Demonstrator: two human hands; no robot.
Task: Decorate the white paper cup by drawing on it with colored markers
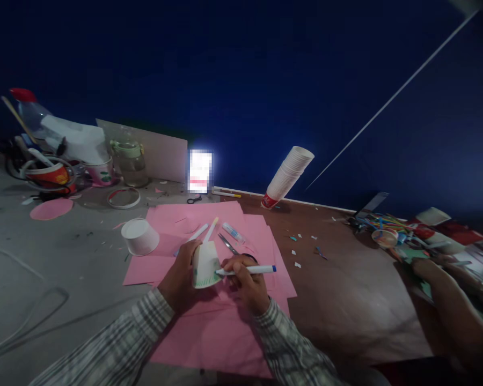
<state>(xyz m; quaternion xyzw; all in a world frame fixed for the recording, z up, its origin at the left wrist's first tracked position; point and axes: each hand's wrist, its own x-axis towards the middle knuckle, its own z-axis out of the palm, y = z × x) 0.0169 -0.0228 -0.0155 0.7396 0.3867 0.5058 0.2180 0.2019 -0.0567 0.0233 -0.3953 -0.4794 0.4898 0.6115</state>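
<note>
A white paper cup (pixel 205 262) with green marks along its rim is tilted in my left hand (pixel 180 281), whose fingers wrap round its side. My right hand (pixel 247 285) grips a white marker (pixel 261 269) with a blue rear end, its tip touching or very close to the cup's right side. Under both hands lie pink paper sheets (pixel 217 346). Just beyond the cup, a pair of scissors (pixel 227 244), a clear-and-blue tube (pixel 233 232), a white pen (pixel 198 231) and a yellow-tipped stick (pixel 211 228) rest on the paper. My right hand partly hides the scissors' handles.
An upturned white cup (pixel 140 238) stands left of the paper. Stacked cups (pixel 287 176) lean near the wall. A jar (pixel 129 163) and a red cup of tools (pixel 50 177) stand back left. Another person's hand (pixel 424 268) works among craft supplies at right.
</note>
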